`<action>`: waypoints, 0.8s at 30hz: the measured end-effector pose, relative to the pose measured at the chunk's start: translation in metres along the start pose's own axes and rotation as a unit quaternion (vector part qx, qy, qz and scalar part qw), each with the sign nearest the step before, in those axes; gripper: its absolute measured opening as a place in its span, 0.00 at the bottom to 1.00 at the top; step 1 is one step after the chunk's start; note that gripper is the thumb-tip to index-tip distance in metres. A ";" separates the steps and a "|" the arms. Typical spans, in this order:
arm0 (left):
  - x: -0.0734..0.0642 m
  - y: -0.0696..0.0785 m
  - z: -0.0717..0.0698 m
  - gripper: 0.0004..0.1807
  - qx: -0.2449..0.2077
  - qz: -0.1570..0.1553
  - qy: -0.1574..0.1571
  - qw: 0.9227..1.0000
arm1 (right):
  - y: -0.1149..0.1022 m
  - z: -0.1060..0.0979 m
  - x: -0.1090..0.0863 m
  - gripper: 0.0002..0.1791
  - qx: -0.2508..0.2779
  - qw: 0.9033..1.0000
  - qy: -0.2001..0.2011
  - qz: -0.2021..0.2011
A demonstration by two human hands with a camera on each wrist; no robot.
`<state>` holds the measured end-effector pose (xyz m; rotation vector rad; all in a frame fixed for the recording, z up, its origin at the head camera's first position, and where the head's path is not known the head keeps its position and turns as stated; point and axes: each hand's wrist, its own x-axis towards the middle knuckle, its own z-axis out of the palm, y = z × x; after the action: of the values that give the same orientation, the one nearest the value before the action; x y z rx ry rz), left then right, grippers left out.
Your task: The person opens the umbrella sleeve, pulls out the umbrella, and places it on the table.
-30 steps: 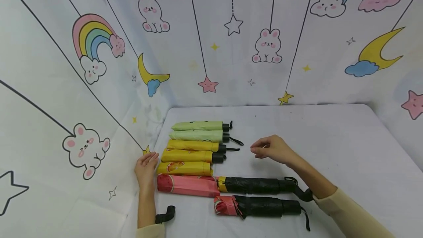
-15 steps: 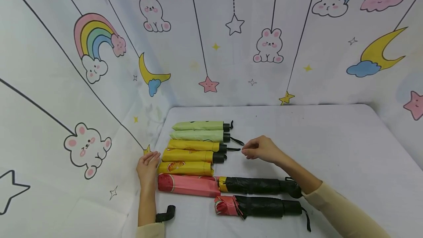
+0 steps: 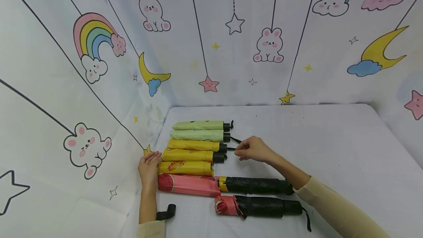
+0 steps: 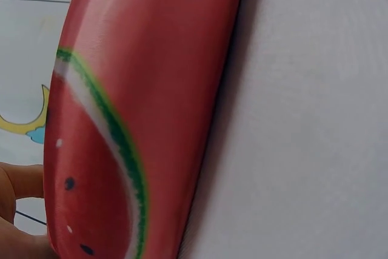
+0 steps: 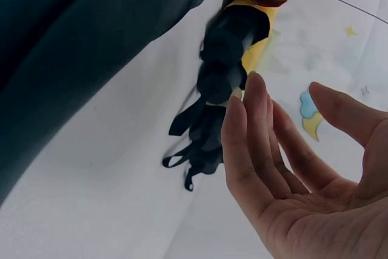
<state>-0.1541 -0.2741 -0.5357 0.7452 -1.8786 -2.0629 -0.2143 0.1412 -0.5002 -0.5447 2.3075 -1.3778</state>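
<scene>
Folded umbrellas lie in a column: two green umbrellas [image 3: 197, 135], two yellow umbrellas [image 3: 187, 156], a yellow umbrella sleeve [image 3: 185, 169] with orange-slice print, and a pink watermelon-print sleeve [image 3: 190, 185]. My left hand [image 3: 149, 164] is by the left ends of the yellow ones; whether it touches them I cannot tell. The watermelon sleeve fills much of the left wrist view. My right hand [image 3: 253, 149] is at the black wrist straps on the right ends, partly covering them. In the right wrist view its fingers [image 5: 254, 150] are loosely bent, thumb apart, with nothing between them.
A black umbrella with a yellow end [image 3: 256, 186] lies right of the watermelon sleeve, its handle partly behind my right forearm. Nearer is another black umbrella with a pink end [image 3: 259, 206]. A printed cloth wall [image 3: 228, 58] stands behind and at left.
My right hand has moved left, from the open cloth to the wrist straps of the umbrellas. My left hand has barely shifted, and the umbrellas lie as before.
</scene>
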 end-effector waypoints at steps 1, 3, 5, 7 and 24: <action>0.001 -0.001 0.000 0.29 -0.002 0.000 0.000 1.000 | -0.001 0.001 0.001 0.11 0.001 1.000 -0.001 0.001; 0.002 -0.004 0.001 0.28 -0.008 0.004 0.003 1.000 | -0.001 0.003 0.004 0.11 -0.005 1.000 -0.001 0.001; 0.003 -0.008 0.001 0.28 -0.008 0.010 0.007 1.000 | -0.001 0.005 0.007 0.11 -0.011 1.000 -0.002 0.001; 0.005 -0.011 0.001 0.28 -0.006 0.016 0.011 1.000 | 0.001 0.008 0.010 0.11 -0.017 1.000 -0.003 0.000; 0.007 -0.016 0.004 0.29 0.030 0.019 0.006 0.999 | -0.002 0.024 0.028 0.10 -0.037 0.999 -0.027 0.022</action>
<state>-0.1595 -0.2726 -0.5522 0.7297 -1.9405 -1.9825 -0.2251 0.1084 -0.5125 -0.5436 2.3213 -1.2475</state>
